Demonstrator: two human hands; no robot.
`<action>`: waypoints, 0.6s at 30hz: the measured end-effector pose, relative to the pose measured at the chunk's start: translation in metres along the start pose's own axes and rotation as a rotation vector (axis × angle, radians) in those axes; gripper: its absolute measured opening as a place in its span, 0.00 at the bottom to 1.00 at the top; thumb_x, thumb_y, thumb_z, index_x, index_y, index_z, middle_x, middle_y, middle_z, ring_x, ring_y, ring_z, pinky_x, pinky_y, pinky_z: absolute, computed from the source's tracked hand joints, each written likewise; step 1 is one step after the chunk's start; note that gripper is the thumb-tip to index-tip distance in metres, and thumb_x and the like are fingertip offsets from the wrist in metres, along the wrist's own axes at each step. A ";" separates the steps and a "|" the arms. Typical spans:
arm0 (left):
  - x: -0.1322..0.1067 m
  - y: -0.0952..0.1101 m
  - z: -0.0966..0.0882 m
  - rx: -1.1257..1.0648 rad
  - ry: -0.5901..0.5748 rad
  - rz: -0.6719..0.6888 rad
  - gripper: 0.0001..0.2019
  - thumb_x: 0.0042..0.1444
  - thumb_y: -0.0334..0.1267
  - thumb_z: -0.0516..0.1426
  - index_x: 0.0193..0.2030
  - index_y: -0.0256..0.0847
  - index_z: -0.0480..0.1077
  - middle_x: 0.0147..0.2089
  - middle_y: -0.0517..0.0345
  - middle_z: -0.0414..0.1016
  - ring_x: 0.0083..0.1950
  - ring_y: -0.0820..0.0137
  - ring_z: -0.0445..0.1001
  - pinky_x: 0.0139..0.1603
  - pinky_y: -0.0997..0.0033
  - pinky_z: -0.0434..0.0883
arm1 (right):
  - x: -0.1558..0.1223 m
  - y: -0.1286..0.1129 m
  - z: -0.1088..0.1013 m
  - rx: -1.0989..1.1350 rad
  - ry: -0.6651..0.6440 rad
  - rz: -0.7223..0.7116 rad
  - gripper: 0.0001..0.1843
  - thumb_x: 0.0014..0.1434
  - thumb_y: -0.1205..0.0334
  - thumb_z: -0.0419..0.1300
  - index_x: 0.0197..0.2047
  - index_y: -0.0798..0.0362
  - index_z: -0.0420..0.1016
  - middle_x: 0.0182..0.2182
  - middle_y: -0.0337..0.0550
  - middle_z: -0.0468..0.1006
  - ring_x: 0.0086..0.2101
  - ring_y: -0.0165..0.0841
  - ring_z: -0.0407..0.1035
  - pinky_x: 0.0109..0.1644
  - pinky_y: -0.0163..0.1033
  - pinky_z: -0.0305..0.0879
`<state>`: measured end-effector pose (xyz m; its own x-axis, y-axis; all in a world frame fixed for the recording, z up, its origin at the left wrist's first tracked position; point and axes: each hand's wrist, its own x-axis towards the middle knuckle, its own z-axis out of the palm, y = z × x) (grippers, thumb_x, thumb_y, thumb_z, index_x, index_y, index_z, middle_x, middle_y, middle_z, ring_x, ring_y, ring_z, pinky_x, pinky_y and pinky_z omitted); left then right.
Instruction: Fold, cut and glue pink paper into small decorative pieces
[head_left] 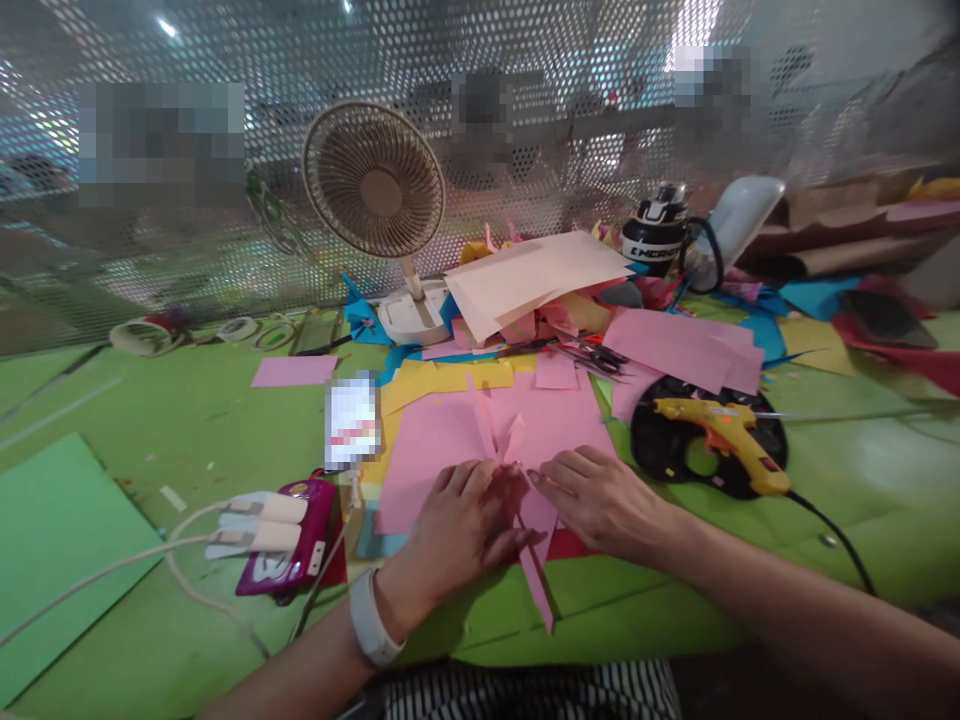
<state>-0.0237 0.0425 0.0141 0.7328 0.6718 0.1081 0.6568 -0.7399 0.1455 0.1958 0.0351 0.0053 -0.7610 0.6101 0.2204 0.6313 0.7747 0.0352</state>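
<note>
A pink paper sheet (442, 430) lies in front of me on the green table (172, 420), with folded flaps standing up near its middle. My left hand (461, 525) lies flat on the lower part of the pink paper, fingers stretched forward. My right hand (600, 495) rests beside it, fingers bent down onto the paper and touching a fold. A narrow pink strip (536, 585) sticks out below my hands toward the table edge. Red paper shows under the pink sheet.
A yellow glue gun (724, 440) rests on a black round stand at the right, its cord trailing off. A small fan (375, 195) stands at the back. Scissors (592, 355), coloured paper piles, tape rolls (142, 335) and a purple power bank with white plugs (289, 530) lie around.
</note>
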 end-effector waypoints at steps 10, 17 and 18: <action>0.000 0.001 -0.001 0.009 -0.008 0.002 0.28 0.58 0.55 0.45 0.61 0.43 0.54 0.55 0.46 0.61 0.54 0.57 0.60 0.52 0.54 0.61 | 0.002 -0.004 -0.004 -0.028 -0.057 0.019 0.10 0.60 0.70 0.50 0.43 0.59 0.69 0.38 0.49 0.71 0.38 0.38 0.62 0.38 0.43 0.59; 0.003 0.010 -0.007 0.017 0.028 -0.009 0.25 0.58 0.55 0.45 0.54 0.40 0.62 0.56 0.46 0.60 0.53 0.56 0.60 0.54 0.51 0.59 | 0.004 -0.004 -0.002 -0.044 -0.053 0.007 0.07 0.59 0.69 0.51 0.39 0.59 0.70 0.36 0.49 0.70 0.37 0.38 0.62 0.37 0.44 0.59; 0.004 0.011 -0.006 0.007 0.030 -0.015 0.26 0.57 0.55 0.46 0.55 0.40 0.61 0.55 0.46 0.61 0.53 0.56 0.60 0.53 0.52 0.59 | 0.004 -0.004 -0.002 -0.045 -0.048 0.003 0.08 0.59 0.69 0.51 0.39 0.60 0.70 0.36 0.49 0.70 0.37 0.38 0.62 0.38 0.44 0.59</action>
<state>-0.0145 0.0372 0.0225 0.7170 0.6837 0.1357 0.6691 -0.7297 0.1409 0.1901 0.0342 0.0081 -0.7645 0.6207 0.1739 0.6391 0.7650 0.0788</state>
